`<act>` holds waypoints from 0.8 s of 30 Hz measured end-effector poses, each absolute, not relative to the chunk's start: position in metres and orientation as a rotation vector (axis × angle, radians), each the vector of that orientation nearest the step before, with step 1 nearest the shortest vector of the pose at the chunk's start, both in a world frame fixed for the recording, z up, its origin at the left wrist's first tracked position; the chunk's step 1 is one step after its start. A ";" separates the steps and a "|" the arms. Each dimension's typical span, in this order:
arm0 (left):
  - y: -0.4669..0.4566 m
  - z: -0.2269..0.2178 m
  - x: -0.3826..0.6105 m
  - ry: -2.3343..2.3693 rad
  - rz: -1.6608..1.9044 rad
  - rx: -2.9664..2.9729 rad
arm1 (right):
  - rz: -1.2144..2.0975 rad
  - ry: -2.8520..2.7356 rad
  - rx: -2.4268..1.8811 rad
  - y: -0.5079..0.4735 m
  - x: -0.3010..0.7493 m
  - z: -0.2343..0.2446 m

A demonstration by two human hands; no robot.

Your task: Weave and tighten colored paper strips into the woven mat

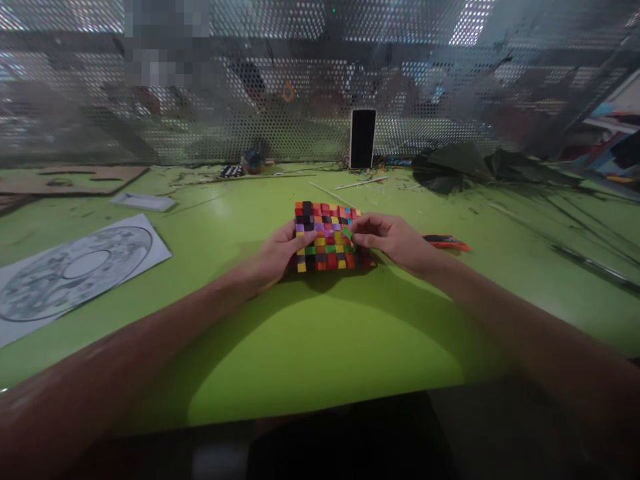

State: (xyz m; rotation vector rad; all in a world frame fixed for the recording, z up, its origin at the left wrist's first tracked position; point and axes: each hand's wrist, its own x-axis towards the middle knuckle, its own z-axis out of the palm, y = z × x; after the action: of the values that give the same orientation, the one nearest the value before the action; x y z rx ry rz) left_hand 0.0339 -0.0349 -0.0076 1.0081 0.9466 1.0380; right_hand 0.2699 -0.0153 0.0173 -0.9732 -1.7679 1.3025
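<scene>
A small woven piece of flat strips in red, yellow, black, purple, orange and green is held up just above the green table. My left hand grips its left edge, thumb on the front face and fingers behind it. At the right side, my right hand pinches a short green strip between thumb and forefinger, against the weave. The far end of that strip is hidden by the fingers and the weave.
Right of my hand lies an orange-and-black cutter. A phone leans on the perforated metal screen. Dark leaves lie at the back right, a printed sheet and white tray at left, a pen-like rod at right.
</scene>
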 end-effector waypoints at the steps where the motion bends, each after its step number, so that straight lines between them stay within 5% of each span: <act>1: -0.035 -0.008 0.034 0.945 1.039 1.011 | 1.314 -1.751 -0.972 -0.015 0.270 0.016; 24: -0.034 -0.012 0.030 1.002 0.994 1.107 | 1.054 -1.990 -1.010 -0.019 0.270 0.016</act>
State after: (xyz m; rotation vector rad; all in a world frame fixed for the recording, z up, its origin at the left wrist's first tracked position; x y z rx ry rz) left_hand 0.0303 -0.0341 -0.0120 1.1066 1.0022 0.9943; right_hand 0.2699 -0.0194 0.0162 -1.0100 -1.9900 1.0535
